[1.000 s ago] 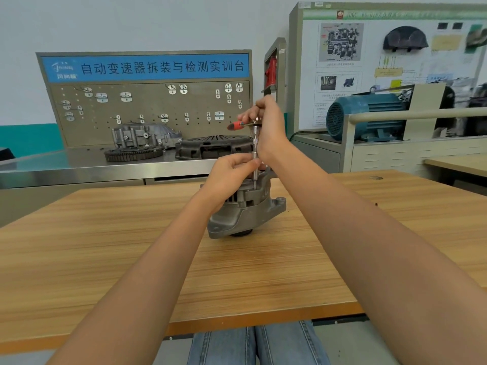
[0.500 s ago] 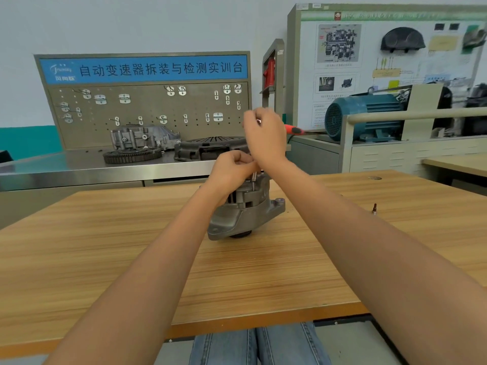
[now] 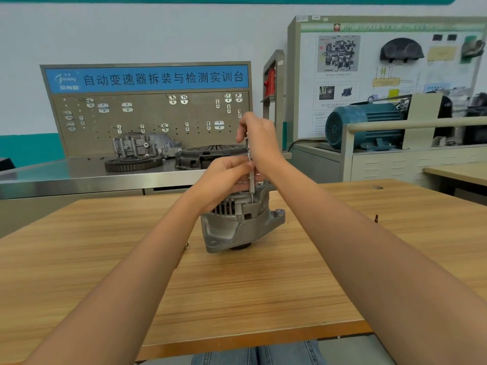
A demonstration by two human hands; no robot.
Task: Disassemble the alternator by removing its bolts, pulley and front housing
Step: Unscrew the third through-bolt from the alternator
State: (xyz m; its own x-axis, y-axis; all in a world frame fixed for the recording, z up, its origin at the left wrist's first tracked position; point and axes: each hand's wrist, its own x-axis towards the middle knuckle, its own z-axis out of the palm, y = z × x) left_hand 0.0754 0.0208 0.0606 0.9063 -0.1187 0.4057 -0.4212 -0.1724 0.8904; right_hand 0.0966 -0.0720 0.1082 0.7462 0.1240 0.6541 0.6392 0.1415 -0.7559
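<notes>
- Head view: one alternator (image 3: 238,222) sat upright on the wooden table (image 3: 263,285), near mid-table, well back from the near edge, pulley end down and mostly hidden
- One thin metal tool shaft (image 3: 250,169) stood vertical, its tip down at the alternator's top rim; whether it was on a bolt, cannot tell
- Left hand (image 3: 224,180) rested on top of the alternator, fingers curled, fingertips pinching the shaft low down
- Right hand (image 3: 259,138) was above it, fingers curled round the shaft's upper end; the handle was hidden in the hand
- Bare wood lay wide on both sides of the alternator and in front of it; both forearms crossed that front space
- One small dark bit (image 3: 376,218) stood on the table at right, well apart from the alternator, near the right forearm
- Behind the far table edge: one steel bench (image 3: 79,175) carrying one gear ring (image 3: 133,163), one grey casting (image 3: 143,146), one dark clutch cover (image 3: 208,155)
- One pegboard (image 3: 147,119) at back, one blue motor (image 3: 365,125) at right rear
- A second table corner (image 3: 458,172) showed at the far right edge
</notes>
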